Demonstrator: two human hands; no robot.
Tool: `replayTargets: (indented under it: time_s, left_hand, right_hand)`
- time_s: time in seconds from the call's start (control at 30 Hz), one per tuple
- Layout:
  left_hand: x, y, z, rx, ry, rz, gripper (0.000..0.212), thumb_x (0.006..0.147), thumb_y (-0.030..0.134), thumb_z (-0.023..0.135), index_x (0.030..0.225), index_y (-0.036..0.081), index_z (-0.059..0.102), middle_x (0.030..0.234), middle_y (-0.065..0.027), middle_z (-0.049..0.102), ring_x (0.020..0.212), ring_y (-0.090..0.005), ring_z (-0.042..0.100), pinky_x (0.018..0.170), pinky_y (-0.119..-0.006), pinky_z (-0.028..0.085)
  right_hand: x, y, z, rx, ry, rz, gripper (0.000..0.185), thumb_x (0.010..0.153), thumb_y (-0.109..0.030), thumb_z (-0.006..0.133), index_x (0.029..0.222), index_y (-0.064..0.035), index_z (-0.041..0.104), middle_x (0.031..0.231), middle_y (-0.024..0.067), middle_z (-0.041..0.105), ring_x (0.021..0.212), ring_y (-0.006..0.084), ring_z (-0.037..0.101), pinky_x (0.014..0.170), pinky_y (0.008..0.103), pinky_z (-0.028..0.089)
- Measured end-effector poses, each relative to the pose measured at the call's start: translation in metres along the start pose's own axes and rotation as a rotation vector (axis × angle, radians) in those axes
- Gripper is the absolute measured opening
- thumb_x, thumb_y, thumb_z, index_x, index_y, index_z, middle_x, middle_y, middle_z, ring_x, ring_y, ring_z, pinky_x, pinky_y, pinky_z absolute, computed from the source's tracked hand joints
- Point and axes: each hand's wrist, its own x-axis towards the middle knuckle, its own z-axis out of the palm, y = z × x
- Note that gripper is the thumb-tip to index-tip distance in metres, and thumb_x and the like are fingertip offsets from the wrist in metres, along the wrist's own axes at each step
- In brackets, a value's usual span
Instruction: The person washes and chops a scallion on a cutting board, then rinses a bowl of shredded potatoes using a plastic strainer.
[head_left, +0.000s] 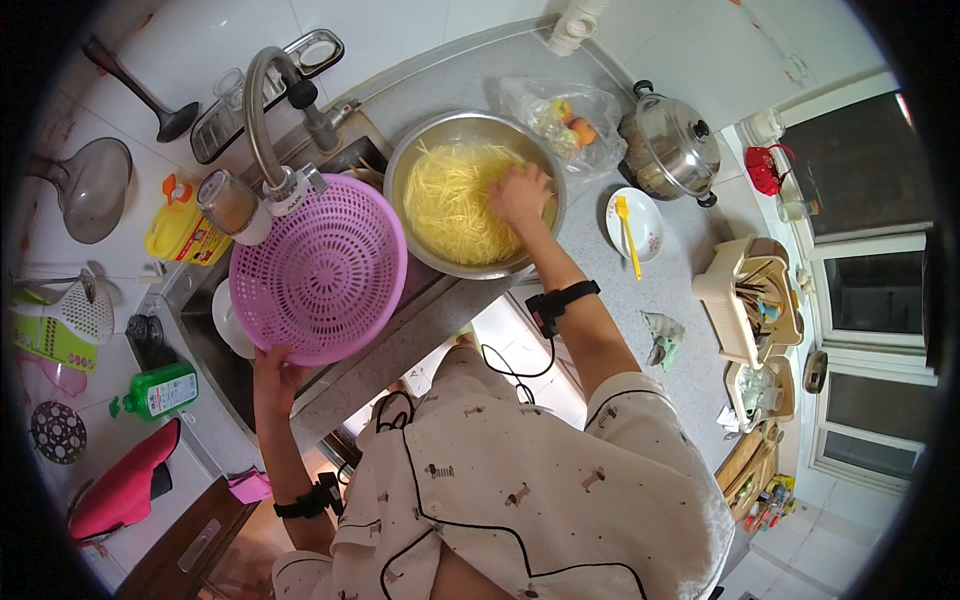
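My left hand (276, 376) grips the near rim of a purple plastic colander (324, 277). The colander looks bare inside and is held over the sink (219, 369), beneath the faucet (259, 120). To its right, a large stainless steel bowl (474, 271) stands on the counter, partly over the sink's edge. Pale yellow shreds, probably potato, (454, 206) fill much of the bowl and look wet. My right hand (521, 196) is down in the bowl at the right side of the shreds. Its fingertips are partly hidden, so whether it holds any shreds is unclear.
A clear bag of fruit (574, 131) and a lidded steamer pot (671, 146) stand behind the bowl. A white dish (646, 217) with a yellow brush (628, 236) lies to the right, near a cloth (663, 339). A green soap bottle (161, 391) stands left of the sink.
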Motion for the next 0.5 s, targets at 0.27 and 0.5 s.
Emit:
replayTargets:
  time_s: [0.27,0.5]
  left_hand:
    - [0.006,-0.005,-0.005,-0.014,-0.045,-0.008,0.054,0.088,0.006,0.053,0.138,0.008,0.034,0.121,-0.0123,0.056,0.098,-0.0251,0.064,0.076,-0.036,0.06]
    - [-0.001,-0.001,-0.001,-0.068,0.0,-0.014,0.061,0.082,0.002,0.055,0.139,0.008,0.032,0.12,-0.0122,0.053,0.098,-0.0258,0.062,0.076,-0.041,0.062]
  right_hand:
    - [0.009,0.003,0.014,0.047,-0.482,-0.012,0.063,0.092,-0.045,0.051,0.14,-0.0054,0.043,0.139,0.0249,0.043,0.129,0.0439,0.042,0.102,0.0534,0.04]
    - [0.04,-0.055,0.008,0.098,0.037,-0.258,0.062,0.088,-0.043,0.057,0.141,-0.0152,0.042,0.149,0.0207,0.031,0.134,0.0422,0.035,0.105,0.0567,0.037]
